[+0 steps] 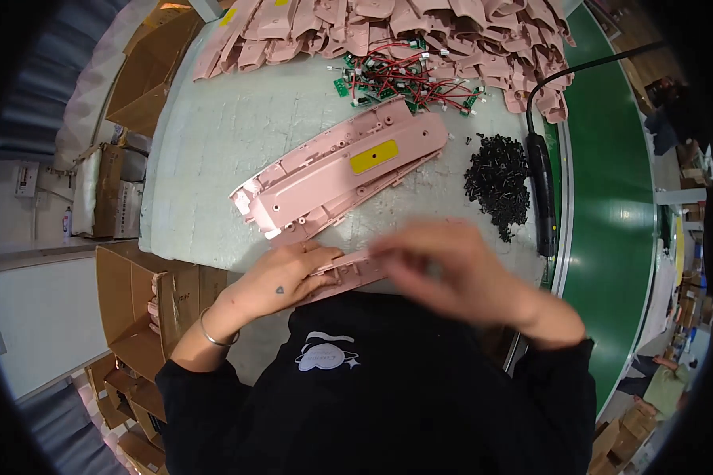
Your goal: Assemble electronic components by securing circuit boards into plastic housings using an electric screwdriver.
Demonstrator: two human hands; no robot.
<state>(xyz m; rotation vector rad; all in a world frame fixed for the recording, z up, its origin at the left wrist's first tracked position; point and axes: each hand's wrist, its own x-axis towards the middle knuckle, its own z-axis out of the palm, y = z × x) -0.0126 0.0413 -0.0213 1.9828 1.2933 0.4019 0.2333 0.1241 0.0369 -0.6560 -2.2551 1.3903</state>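
Close to my body, at the table's near edge, lies a pink plastic housing part point(355, 274) with small posts moulded inside. My left hand point(297, 273) is closed on its left end, thumb and fingers gripping the walls. Over its right end hangs my right hand point(444, 265), its fingers smeared by motion, so I cannot make out whether they hold anything. Just beyond, several more pink housing pieces are stacked at a slant, the top shell point(348, 170) bearing a yellow label point(374, 157).
A heap of black screws point(497, 184) lies right, beside a black corded electric screwdriver point(539, 194). Green circuit boards with red wires point(408, 77) are piled farther back, before many pink shells point(483, 39). Cardboard boxes point(131, 297) stand left; a green surface point(606, 214) runs along the right.
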